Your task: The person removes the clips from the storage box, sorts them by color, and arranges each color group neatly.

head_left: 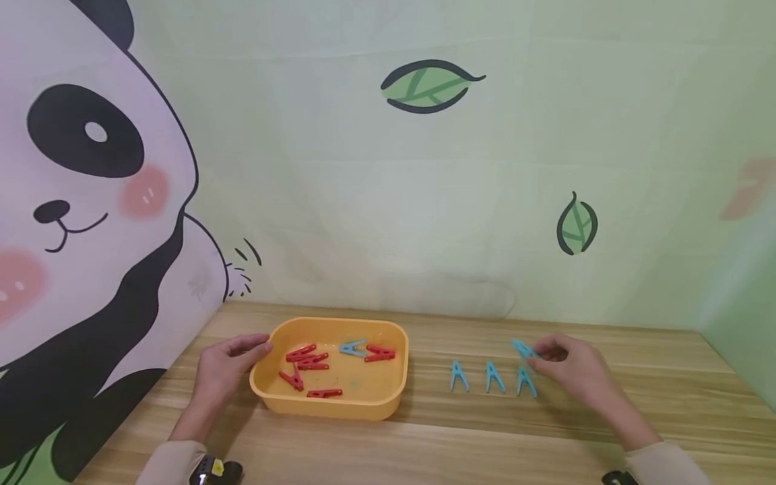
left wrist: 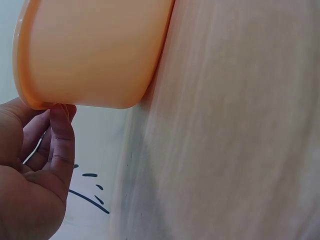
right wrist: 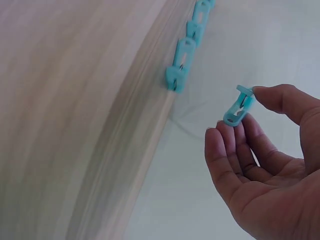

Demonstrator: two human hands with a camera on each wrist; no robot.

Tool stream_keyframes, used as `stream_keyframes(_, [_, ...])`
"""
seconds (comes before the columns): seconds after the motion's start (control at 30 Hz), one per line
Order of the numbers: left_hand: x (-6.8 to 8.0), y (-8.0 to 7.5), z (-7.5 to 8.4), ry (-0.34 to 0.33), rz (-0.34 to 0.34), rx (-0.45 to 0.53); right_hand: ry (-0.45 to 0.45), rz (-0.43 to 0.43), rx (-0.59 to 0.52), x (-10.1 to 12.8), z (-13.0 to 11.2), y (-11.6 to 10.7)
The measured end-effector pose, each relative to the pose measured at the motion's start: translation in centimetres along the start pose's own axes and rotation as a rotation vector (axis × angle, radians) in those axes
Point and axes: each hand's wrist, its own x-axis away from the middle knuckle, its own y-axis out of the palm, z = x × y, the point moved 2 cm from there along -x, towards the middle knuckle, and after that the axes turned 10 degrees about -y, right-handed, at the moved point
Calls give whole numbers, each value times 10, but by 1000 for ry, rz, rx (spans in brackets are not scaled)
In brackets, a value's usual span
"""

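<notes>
An orange tray (head_left: 388, 401) stands on the wooden table and holds several red clothes pegs (head_left: 309, 364) and one blue peg (head_left: 352, 348). My left hand (head_left: 233, 367) rests against the tray's left rim (left wrist: 45, 102), fingers fairly straight. Three blue pegs (head_left: 492, 378) lie in a row to the right of the tray. My right hand (head_left: 566, 367) pinches a fourth blue peg (right wrist: 239, 106) between thumb and fingers, just above the rightmost peg (head_left: 526, 382) of the row.
A wall with a panda picture (head_left: 91, 202) closes the left side, and a green leaf-print backdrop (head_left: 430, 84) stands behind the table. Bare wood (head_left: 636, 417) stretches to the right of the row and along the front edge.
</notes>
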Motion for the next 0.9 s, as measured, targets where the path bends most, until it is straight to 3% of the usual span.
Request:
stream_keyframes(0.37, [0, 0, 0, 0, 4, -7, 56, -57, 54, 1, 22, -11])
stream_keyframes(0.9, [1, 1, 1, -14, 5, -26, 174, -185, 30, 7, 32, -11])
